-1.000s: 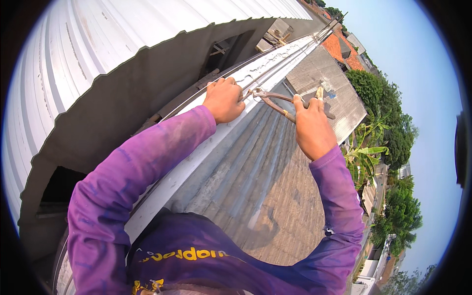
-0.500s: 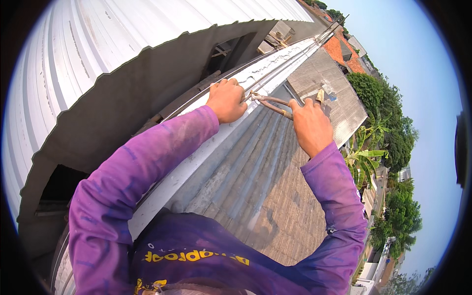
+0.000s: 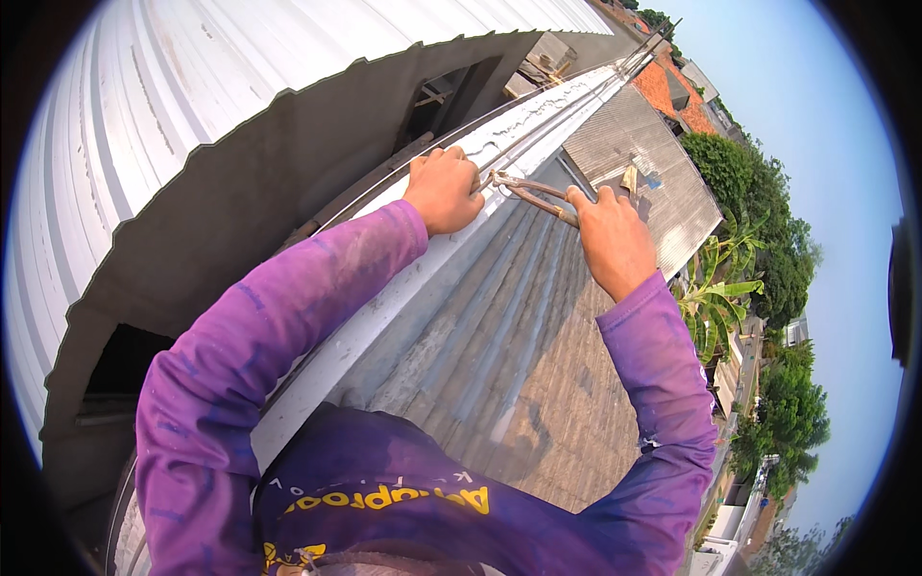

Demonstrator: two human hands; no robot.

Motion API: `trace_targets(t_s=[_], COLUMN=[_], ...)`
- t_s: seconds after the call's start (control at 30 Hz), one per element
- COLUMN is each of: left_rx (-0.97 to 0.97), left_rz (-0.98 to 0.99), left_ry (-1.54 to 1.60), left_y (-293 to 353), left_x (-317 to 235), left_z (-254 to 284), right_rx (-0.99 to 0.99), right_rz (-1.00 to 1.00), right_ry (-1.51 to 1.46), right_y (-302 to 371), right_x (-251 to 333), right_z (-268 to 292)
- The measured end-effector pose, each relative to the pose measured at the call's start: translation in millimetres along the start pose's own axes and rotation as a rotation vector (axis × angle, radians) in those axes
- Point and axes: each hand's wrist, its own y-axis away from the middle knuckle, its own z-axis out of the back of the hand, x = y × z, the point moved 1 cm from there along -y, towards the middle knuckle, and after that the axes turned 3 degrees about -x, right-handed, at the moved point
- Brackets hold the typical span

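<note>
My right hand (image 3: 618, 238) is closed round the handles of rusty pincers (image 3: 538, 195), which point left. Their jaws meet a thin steel rod (image 3: 544, 142) on the white ledge (image 3: 317, 408). Just left of the jaws, my left hand (image 3: 444, 192) is closed in a fist over the ledge, where the rod runs in under it. Its fingers appear wrapped round the rod, though the grip itself is mostly hidden. Whether a wire sits in the jaws is too small to tell.
A white corrugated metal roof (image 3: 192, 67) rises at left above a grey wall (image 3: 259, 144) with dark openings. Below the ledge at right slopes a weathered corrugated roof (image 3: 499, 355). Beyond it stand trees (image 3: 759, 202) and orange tiled roofs (image 3: 677, 96).
The pincers and my right hand have shifted slightly right and down, with the handles a little closer together. My left hand stays in nearly the same place.
</note>
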Motion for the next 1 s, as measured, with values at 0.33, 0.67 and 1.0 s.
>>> trace_targets(t_s=[0.33,0.67,1.0], left_rx=[-0.012,0.027,0.048], left_rz=[-0.004,0.005,-0.056], left_ry=[0.043,0.007,-0.153], left_y=[-1,-2,-4], left_x=[1,2,-10], left_z=[-2,1,8], right_rx=[-0.052,-0.046,0.007], right_rz=[-0.005,0.045,0.012], right_ry=[0.033,0.071,-0.112], right_y=[4,11,12], right_x=[4,4,-14], right_z=[-2,-7,-28])
